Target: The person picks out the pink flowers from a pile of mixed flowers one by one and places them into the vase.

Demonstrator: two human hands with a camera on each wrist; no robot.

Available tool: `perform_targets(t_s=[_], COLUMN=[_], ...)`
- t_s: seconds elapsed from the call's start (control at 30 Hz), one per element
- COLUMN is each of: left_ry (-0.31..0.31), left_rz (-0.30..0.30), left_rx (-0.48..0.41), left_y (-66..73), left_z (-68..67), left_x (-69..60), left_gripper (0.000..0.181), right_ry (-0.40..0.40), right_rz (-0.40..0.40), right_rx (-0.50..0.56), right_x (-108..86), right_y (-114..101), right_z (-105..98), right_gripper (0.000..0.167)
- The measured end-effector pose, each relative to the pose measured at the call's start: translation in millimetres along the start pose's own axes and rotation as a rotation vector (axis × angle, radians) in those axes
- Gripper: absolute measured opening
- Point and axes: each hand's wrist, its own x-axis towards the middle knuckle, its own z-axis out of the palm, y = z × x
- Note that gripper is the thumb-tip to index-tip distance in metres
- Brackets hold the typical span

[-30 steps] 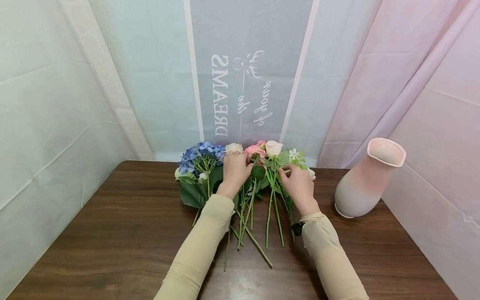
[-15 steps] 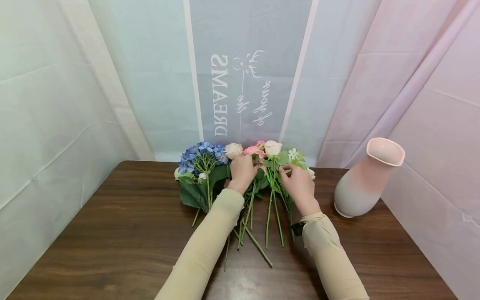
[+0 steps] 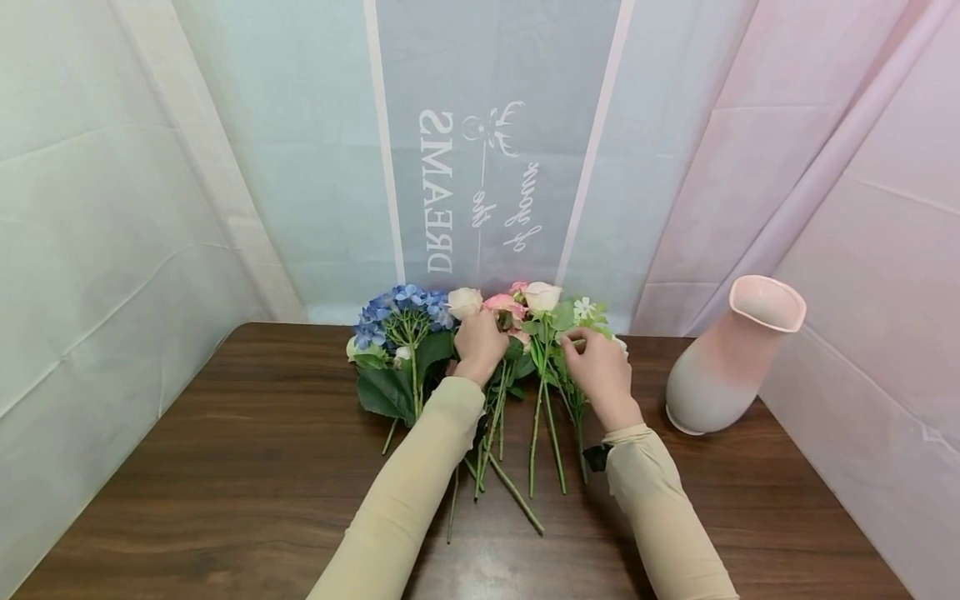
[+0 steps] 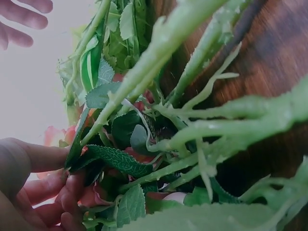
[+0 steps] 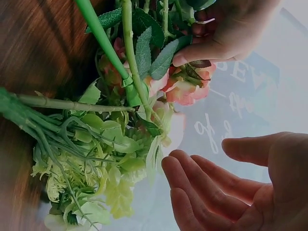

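A row of artificial flowers lies on the wooden table, stems toward me. In the left wrist view, the thumb and fingers of my left hand (image 4: 33,187) pinch a dark green leaf just below the head of a pink flower (image 3: 504,305). That hand partly covers the neighbouring stems in the head view. Beside the white rose (image 3: 542,297), my right hand (image 3: 600,367) hovers with nothing in it; the right wrist view shows its fingers (image 5: 211,180) loosely extended and apart from the greenery. Green-and-white blossoms (image 3: 587,312) lie close to it.
A blue hydrangea (image 3: 401,315) with broad leaves lies at the left of the row, next to a cream rose (image 3: 465,302). A pink-and-grey vase (image 3: 723,375) stands at the right on the table (image 3: 225,483). Fabric curtains (image 3: 300,150) hang behind and on both sides.
My left hand has shifted right and slightly down, from over the cream rose to the pink flower, uncovering the rose. My right hand has stayed nearly still.
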Motion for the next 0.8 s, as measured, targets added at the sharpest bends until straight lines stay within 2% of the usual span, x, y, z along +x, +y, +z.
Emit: perform_targets(t_s=[0.37,0.57,0.8], left_ry=[-0.016,-0.024,0.003], left_rz=[-0.02,-0.026,-0.032], left_rx=[-0.031,-0.049,-0.077], left_y=[0.9,1.8,1.1], left_z=[-3.8,-6.0,-7.6], left_x=[-2.8,-3.1,-3.0], left_gripper=[0.028,0.032,0.013], right_ry=[-0.014,-0.023,-0.02], right_rz=[0.045,0.063,0.06], right_rx=[0.001,-0.007,-0.003], right_x=[0.2,1.2,2.1], right_y=[0.3,0.8,2.6], right_z=[-1.3,-2.1,-2.5], right_gripper=[0.03,0.033,0.033])
